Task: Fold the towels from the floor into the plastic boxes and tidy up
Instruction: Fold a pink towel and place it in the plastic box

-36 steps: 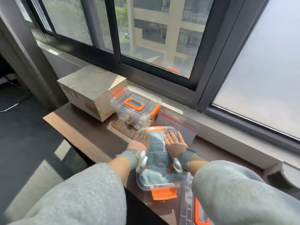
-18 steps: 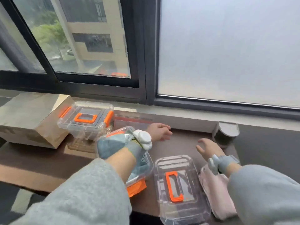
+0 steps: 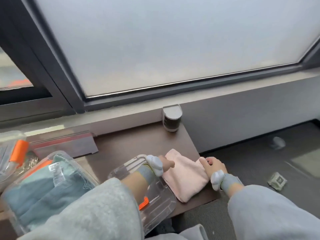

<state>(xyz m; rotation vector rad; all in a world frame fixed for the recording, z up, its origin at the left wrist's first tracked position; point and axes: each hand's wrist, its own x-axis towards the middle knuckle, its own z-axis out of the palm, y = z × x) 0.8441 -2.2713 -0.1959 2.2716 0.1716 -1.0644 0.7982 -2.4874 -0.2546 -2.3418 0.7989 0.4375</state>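
Observation:
A folded pink towel (image 3: 184, 177) lies at the right end of the brown table (image 3: 131, 144). My left hand (image 3: 167, 163) touches its left edge; its fingers are mostly hidden behind the wrist device. At the towel's right corner my right hand (image 3: 214, 166) has curled fingers on the cloth. A clear box lid (image 3: 155, 198) with an orange handle lies under my left forearm. At the lower left, an open clear box (image 3: 57, 154) holds a folded blue-grey towel (image 3: 43, 186).
A closed clear box with an orange latch (image 3: 17, 151) stands at the far left, a red-edged clear pouch (image 3: 65, 144) behind it. A grey cylinder (image 3: 172, 121) stands by the sill. On the dark floor to the right lie a small folded packet (image 3: 277, 181) and a white object (image 3: 278, 142).
My view swung right. Both hands left the blue-grey towel in the box and moved across the lid to the pink towel, where they now touch its two sides.

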